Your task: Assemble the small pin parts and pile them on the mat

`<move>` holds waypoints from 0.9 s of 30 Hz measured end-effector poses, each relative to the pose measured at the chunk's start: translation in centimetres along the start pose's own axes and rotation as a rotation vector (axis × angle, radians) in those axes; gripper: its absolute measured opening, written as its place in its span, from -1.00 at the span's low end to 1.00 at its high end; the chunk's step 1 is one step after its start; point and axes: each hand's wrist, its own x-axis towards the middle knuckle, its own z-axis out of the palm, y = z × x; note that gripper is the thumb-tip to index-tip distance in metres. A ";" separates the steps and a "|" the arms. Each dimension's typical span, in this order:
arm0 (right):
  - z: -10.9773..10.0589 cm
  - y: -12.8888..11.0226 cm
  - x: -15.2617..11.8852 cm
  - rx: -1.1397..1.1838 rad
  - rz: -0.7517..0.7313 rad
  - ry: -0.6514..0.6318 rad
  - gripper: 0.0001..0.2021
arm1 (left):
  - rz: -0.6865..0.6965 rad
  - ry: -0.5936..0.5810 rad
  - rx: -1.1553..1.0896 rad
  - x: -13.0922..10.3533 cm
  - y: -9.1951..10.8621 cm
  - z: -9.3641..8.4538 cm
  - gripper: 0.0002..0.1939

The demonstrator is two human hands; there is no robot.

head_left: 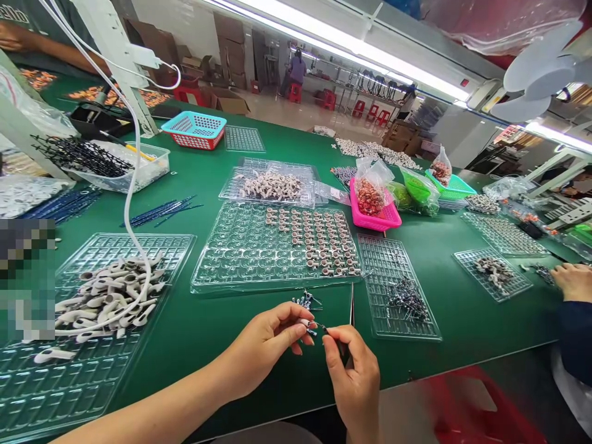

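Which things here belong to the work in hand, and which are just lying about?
Likely in use:
pale piece in the left hand
dark wired part in the right hand
clear tray of pale pieces

Likely aside:
pink basket
dark strips
blue basket

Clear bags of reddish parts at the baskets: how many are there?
2: one bag in the pink basket, another bag at the turquoise basket farther right; more may be hidden.

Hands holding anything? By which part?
Left hand: pale shell, gripped part mostly hidden. Right hand: tiny dark part, fingertip pinch, exact spot unclear. Slim tool behind: can't tell.
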 end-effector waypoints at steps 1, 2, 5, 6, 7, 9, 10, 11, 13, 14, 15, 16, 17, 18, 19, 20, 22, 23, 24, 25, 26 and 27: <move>0.0 0.0 0.0 -0.001 0.005 0.000 -0.93 | 0.003 0.000 -0.003 0.0 0.0 0.0 -0.71; 0.0 0.0 -0.1 -0.001 0.009 0.000 -0.93 | 0.006 0.002 -0.006 0.0 0.0 0.0 -0.71; 0.0 0.1 -0.1 0.004 0.007 -0.003 -0.93 | 0.008 0.003 -0.004 0.0 -0.1 -0.1 -0.70; 0.0 0.1 -0.1 0.005 0.004 -0.007 -0.93 | 0.012 0.002 -0.004 0.0 -0.2 -0.1 -0.70; 0.0 0.1 -0.1 0.005 -0.001 -0.012 -0.93 | 0.015 0.002 -0.002 0.0 -0.2 -0.1 -0.71; 0.0 0.1 0.0 0.000 -0.017 -0.023 -0.93 | 0.021 0.000 0.005 0.0 -0.4 -0.1 -0.71; 0.0 0.1 0.0 -0.004 -0.026 -0.025 -0.93 | 0.020 0.001 0.010 0.0 -0.5 -0.1 -0.71; 0.0 0.1 0.0 -0.010 -0.039 -0.023 -0.92 | 0.017 0.004 0.017 0.0 -0.6 -0.2 -0.72; 0.1 0.1 -0.1 -0.024 -0.064 -0.017 -0.92 | 0.009 0.018 0.042 0.0 -0.8 -0.2 -0.72; 0.1 0.1 -0.1 -0.031 -0.075 -0.015 -0.91 | 0.013 0.026 0.060 0.0 -0.8 -0.3 -0.73; 0.2 0.1 -0.1 -0.039 -0.084 -0.015 -0.90 | 0.024 0.035 0.083 -0.1 -0.9 -0.3 -0.74; 0.2 0.1 -0.1 -0.046 -0.094 -0.016 -0.90 | 0.041 0.043 0.118 -0.1 -0.9 -0.4 -0.76; 0.3 0.1 -0.1 -0.054 -0.106 -0.016 -0.89 | 0.064 0.050 0.165 -0.2 -0.9 -0.5 -0.78; 0.3 0.1 -0.1 -0.062 -0.116 -0.016 -0.88 | 0.090 0.058 0.223 -0.2 -0.9 -0.6 -0.79; 0.3 0.1 -0.1 -0.071 -0.128 -0.012 -0.87 | 0.117 0.066 0.286 -0.2 -1.0 -0.7 -0.81; 0.4 0.2 -0.1 -0.081 -0.139 -0.009 -0.87 | 0.143 0.076 0.351 -0.3 -1.0 -0.7 -0.82; 0.4 0.2 -0.1 -0.095 -0.158 -0.014 -0.87 | 0.189 0.092 0.454 -0.3 -1.1 -0.9 -0.83; 0.4 0.2 -0.1 -0.098 -0.164 -0.021 -0.86 | 0.213 0.096 0.487 -0.3 -1.1 -1.0 -0.82; 0.4 0.3 -0.1 -0.099 -0.169 -0.031 -0.86 | 0.236 0.094 0.515 -0.4 -1.2 -1.0 -0.82; 0.5 0.3 -0.1 -0.099 -0.175 -0.041 -0.85 | 0.259 0.091 0.539 -0.4 -1.3 -1.0 -0.82; 0.5 0.4 -0.2 -0.099 -0.178 -0.049 -0.85 | 0.281 0.085 0.561 -0.4 -1.4 -1.1 -0.82; 0.5 0.4 -0.2 -0.099 -0.182 -0.054 -0.85 | 0.302 0.080 0.582 -0.4 -1.4 -1.1 -0.82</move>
